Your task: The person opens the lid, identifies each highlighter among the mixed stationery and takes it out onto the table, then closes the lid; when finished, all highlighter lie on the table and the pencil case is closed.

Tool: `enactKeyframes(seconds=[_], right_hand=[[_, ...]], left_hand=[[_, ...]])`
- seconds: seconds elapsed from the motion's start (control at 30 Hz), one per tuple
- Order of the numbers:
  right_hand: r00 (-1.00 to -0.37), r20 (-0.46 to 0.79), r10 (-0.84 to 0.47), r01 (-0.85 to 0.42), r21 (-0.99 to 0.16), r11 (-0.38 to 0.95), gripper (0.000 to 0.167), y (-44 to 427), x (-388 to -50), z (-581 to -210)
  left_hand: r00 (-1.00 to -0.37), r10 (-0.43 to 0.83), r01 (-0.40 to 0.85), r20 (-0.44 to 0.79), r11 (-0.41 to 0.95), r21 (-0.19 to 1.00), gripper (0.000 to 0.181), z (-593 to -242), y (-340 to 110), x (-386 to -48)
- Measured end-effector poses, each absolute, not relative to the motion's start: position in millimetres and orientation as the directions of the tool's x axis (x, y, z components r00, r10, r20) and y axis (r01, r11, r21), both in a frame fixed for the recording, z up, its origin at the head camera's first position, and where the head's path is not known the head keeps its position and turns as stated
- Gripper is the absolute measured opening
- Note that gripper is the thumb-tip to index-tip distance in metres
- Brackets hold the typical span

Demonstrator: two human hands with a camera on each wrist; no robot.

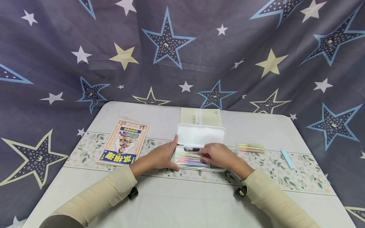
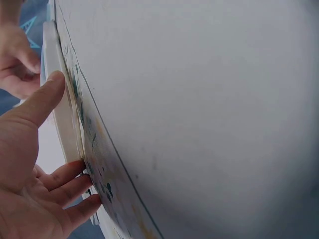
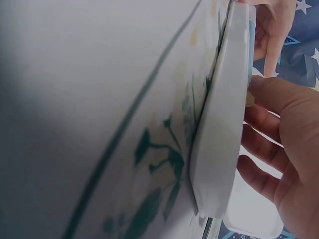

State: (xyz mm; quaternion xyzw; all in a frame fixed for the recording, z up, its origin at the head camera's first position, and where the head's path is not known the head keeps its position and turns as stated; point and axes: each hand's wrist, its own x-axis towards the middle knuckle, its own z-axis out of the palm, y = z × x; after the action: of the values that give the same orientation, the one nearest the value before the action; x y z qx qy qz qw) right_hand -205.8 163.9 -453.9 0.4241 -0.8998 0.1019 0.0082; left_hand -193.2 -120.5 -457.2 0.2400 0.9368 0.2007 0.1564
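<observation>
A white pencil case (image 1: 219, 170) lies with its lid (image 1: 201, 133) raised, holding a black pen (image 1: 191, 149), a yellow pen (image 1: 188, 155) and several pink and blue pens. My left hand (image 1: 164, 155) holds the case's left end, its thumb (image 2: 56, 82) on the near wall and fingers around the end. Over the right part of the case, my right hand (image 1: 218, 154) reaches in with curled fingers. In the right wrist view, a small yellowish piece (image 3: 250, 98) shows between thumb and forefinger, seemingly the yellow pen's end; the fingertips are partly hidden.
A comic-style book (image 1: 124, 142) lies to the left. Behind the lid is a cream notebook (image 1: 209, 116). Several highlighter-like pens (image 1: 250, 148) sit right of the case, and a light blue strip (image 1: 287, 159) lies farther right. A star-patterned curtain (image 1: 182, 76) hangs behind the table.
</observation>
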Motion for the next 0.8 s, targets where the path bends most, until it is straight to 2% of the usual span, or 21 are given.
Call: enactKeyframes(seconds=[0.43, 0.8], right_hand=[[-0.626, 0.128, -0.770, -0.779, -0.160, 0.607, 0.019, 165, -204, -457], [-0.623, 0.238, -0.745, -0.782, -0.172, 0.599, 0.018, 176, -205, -450]], left_hand=[[-0.836, 0.512, 0.388, -0.197, 0.806, 0.448, 0.141, -457, -120, -194], [-0.835, 0.516, 0.392, -0.193, 0.803, 0.449, 0.141, -457, -121, -193]])
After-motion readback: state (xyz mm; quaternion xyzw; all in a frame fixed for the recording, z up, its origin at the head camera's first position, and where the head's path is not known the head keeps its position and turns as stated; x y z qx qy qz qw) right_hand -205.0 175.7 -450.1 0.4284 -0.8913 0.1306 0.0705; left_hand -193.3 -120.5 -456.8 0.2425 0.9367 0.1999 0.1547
